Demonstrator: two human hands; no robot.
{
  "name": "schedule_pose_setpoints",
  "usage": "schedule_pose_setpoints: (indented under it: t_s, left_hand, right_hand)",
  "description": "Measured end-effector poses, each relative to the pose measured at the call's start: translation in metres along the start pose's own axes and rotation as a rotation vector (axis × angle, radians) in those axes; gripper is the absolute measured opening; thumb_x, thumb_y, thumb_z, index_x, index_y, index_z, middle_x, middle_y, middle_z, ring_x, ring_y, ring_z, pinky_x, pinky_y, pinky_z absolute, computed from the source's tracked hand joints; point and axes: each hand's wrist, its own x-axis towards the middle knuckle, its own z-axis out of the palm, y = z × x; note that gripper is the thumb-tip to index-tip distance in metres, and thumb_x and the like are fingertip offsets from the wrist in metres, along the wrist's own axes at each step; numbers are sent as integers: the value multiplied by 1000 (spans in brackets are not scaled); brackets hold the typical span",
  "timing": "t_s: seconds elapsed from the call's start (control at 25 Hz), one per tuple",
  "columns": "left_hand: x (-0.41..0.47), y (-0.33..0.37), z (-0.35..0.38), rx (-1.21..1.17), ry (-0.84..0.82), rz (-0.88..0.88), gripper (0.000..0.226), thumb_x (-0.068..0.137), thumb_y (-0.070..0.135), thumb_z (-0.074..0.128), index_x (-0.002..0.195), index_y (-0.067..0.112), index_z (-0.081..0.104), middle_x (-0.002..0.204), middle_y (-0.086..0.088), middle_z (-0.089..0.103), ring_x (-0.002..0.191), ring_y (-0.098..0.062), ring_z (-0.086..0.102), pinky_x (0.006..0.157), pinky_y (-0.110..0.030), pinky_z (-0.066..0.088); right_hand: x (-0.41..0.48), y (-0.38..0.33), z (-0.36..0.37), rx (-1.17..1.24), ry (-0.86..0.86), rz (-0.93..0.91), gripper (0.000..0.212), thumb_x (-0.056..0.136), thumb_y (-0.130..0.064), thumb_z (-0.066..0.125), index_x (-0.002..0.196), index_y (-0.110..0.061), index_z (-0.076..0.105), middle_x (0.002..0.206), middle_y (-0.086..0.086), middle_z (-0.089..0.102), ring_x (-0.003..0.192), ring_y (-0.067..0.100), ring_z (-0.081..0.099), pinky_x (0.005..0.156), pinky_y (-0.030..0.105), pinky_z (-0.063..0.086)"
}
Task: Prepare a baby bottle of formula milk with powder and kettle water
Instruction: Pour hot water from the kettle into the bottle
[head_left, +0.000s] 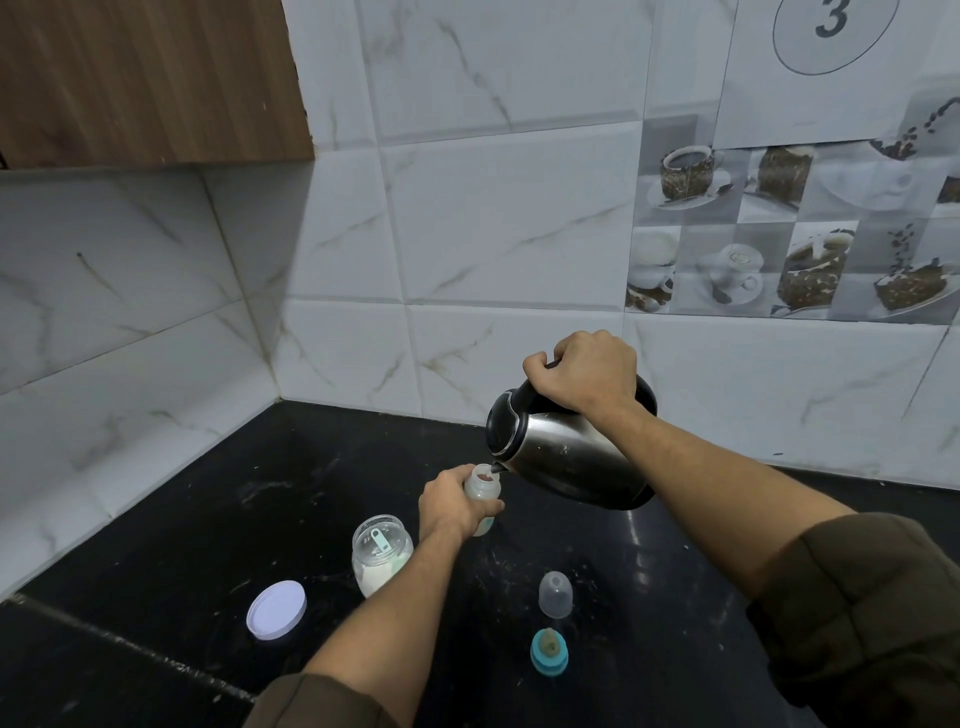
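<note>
The fingers of the left hand (454, 501) curl round the baby bottle (482, 491), with the thumb on the near side. They hold it upright on the black bench (208, 519), about midway between the back corner and the front edge. The right hand (582, 371) is closed in a fist round the top handle of the kettle (566, 457), its fingers pressed together. The steel kettle hangs in the air, tipped to the left, with its spout right at the bottle's open mouth. Whether water is running cannot be told.

Just left of the left wrist stands an open glass jar (382, 553) with white powder at the bottom and a pale scoop (383, 540) inside. A white lid (276, 609) lies flat farther left, toward the front edge. Right of the left forearm and near the front edge stands a clear cap (555, 594). A teal teat ring (549, 650) sits just in front of it.
</note>
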Motion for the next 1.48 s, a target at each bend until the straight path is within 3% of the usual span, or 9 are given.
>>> schedule_pose_setpoints:
  t_s: [0.28,1.08,1.24,1.48]
  left_hand:
    - [0,0,1,-13,3,9,53,76,30,92,124,28,72,114,4,74,101,-14,63,94,-35,52]
    - [2,-4,3,-12,13,11,56,74,31,93,126,29,72,114,5,75,104,-15,65,97,-36,54]
    - [4,-5,4,-14,14,17,55,75,31,93,125,28,72,113,5,74,103,-15,64,96,-36,54]
    - [4,-6,5,-26,11,7,58,73,33,94,127,29,72,112,5,75,104,-16,66,95,-35,54]
  right_hand:
    - [0,0,-2,-3,-6,0,50,74,-52,45,44,-12,49,41,-1,45,48,25,51,53,29,47]
    - [-1,-2,-4,-6,-3,-33,49,76,-50,47,43,-14,47,40,-3,39,43,21,43,52,27,46]
    - [0,-2,-4,-7,14,-42,49,75,-49,47,42,-14,43,39,-3,35,42,21,39,50,26,39]
    - [-1,2,-4,11,3,-12,50,76,-49,49,45,-10,53,39,-3,38,45,25,50,51,28,46]
